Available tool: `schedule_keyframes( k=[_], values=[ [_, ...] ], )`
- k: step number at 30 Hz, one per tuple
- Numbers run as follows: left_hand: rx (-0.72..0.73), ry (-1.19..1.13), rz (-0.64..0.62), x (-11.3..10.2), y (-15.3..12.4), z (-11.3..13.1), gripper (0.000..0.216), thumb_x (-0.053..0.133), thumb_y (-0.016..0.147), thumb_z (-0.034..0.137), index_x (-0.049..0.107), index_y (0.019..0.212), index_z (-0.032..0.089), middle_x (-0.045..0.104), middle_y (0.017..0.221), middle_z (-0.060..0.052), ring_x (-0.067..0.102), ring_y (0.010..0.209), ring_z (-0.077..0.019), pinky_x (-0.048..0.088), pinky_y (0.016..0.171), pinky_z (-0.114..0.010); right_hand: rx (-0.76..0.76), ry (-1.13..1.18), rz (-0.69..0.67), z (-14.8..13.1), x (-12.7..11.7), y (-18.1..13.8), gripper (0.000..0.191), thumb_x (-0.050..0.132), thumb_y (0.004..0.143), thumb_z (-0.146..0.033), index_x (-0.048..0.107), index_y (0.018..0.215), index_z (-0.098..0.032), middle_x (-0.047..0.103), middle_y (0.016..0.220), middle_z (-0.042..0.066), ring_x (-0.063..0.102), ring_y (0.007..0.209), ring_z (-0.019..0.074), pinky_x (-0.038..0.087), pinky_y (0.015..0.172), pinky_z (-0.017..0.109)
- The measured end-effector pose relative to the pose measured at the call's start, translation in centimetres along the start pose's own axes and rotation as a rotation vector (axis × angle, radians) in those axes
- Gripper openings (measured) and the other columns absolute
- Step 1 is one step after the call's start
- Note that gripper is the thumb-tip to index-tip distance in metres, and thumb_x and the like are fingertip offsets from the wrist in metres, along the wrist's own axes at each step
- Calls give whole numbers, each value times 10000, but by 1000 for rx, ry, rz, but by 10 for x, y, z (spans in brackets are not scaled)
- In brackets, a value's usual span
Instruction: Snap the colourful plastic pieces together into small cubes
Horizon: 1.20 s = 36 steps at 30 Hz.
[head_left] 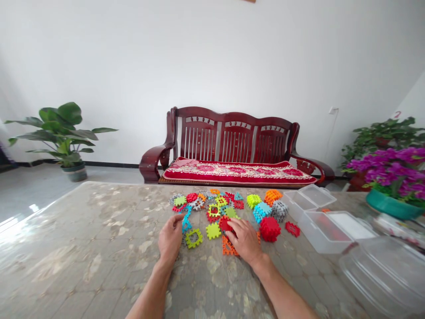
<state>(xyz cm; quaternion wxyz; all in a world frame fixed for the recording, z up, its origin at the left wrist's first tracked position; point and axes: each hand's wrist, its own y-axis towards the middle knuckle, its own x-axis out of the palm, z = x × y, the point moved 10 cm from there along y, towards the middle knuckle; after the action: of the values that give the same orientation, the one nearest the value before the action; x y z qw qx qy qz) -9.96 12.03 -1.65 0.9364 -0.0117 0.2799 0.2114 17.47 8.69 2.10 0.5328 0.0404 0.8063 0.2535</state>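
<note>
Several flat plastic interlocking tiles [212,204] in red, green, blue, grey and orange lie scattered on the patterned table [99,248]. My left hand [170,240] rests on the table with curled fingers touching a blue tile [186,223] beside a green frame tile [194,238]. My right hand [245,241] lies palm down, fingers on a red tile [225,223], partly over an orange tile [228,248]. Assembled cubes stand to the right: red cube [269,229], blue cube [262,211], grey cube [280,210], green cube [253,200], orange cube [272,196].
A clear plastic box [327,230] with its lid open sits right of the tiles. Another clear container [381,274] is at the near right. A pot of purple flowers [393,177] stands at the right edge. A wooden bench [232,150] and a leafy plant [63,137] are behind the table.
</note>
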Motion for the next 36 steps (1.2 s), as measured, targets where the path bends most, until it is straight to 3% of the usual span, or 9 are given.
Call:
schedule_keyframes(
  k=[3, 8, 12, 15, 21, 25, 28, 36],
  values=[
    [22, -3, 5, 0, 0, 2, 293, 479, 816, 286, 698, 1004, 243, 741, 939, -7, 664, 859, -183, 450, 703, -240, 21, 48, 63, 5, -7, -1, 222, 492, 911, -298, 682, 1011, -239, 701, 1041, 50, 615, 987, 214, 452, 905, 367],
    [22, 11, 14, -1, 0, 3, 290, 484, 810, 282, 703, 992, 230, 741, 913, -15, 664, 829, -181, 450, 674, -233, 248, 233, 170, 38, -14, -5, 399, 343, 952, -416, 681, 921, -207, 719, 846, 70, 662, 798, 196, 493, 736, 288],
    [9, -13, 12, -2, -1, 3, 294, 484, 803, 276, 705, 994, 239, 742, 910, -4, 665, 823, -173, 454, 677, -226, 389, 461, 149, 56, -2, -9, 444, 352, 920, -509, 660, 890, -191, 680, 677, 39, 661, 609, 194, 491, 581, 273],
    [7, -26, 12, -1, -1, 3, 298, 480, 803, 277, 704, 997, 239, 742, 916, -2, 664, 826, -170, 453, 681, -224, 405, 522, 104, 57, 5, -10, 422, 378, 903, -504, 659, 889, -188, 684, 688, 34, 657, 573, 189, 492, 556, 275],
    [2, -5, 9, 0, -1, 2, 299, 478, 807, 299, 700, 998, 235, 739, 873, -6, 659, 799, -177, 445, 672, -235, 296, 390, 126, 44, -1, -7, 289, 485, 867, -365, 656, 1033, -201, 704, 1000, 65, 658, 726, 175, 522, 749, 320],
    [7, -3, -1, 0, 0, 2, 304, 473, 804, 287, 699, 1001, 235, 740, 895, -6, 660, 813, -178, 446, 680, -235, 191, 259, 91, 25, -9, -6, 315, 590, 799, -300, 653, 1096, -216, 667, 1119, 70, 642, 893, 206, 500, 861, 370],
    [10, -5, 6, 0, 0, 2, 306, 470, 805, 280, 699, 1002, 231, 741, 915, -12, 661, 823, -178, 452, 693, -237, 108, 153, 37, 10, -11, -4, 390, 660, 745, -278, 651, 1134, -241, 664, 1145, 61, 582, 1063, 253, 441, 956, 422],
    [30, 9, 17, 0, 1, 0, 304, 477, 806, 300, 703, 999, 237, 742, 896, -12, 665, 799, -177, 458, 670, -234, 97, 85, -24, 9, -1, -4, 460, 651, 734, -222, 619, 1192, -260, 661, 1151, 45, 571, 1052, 258, 434, 945, 423]
  ],
)
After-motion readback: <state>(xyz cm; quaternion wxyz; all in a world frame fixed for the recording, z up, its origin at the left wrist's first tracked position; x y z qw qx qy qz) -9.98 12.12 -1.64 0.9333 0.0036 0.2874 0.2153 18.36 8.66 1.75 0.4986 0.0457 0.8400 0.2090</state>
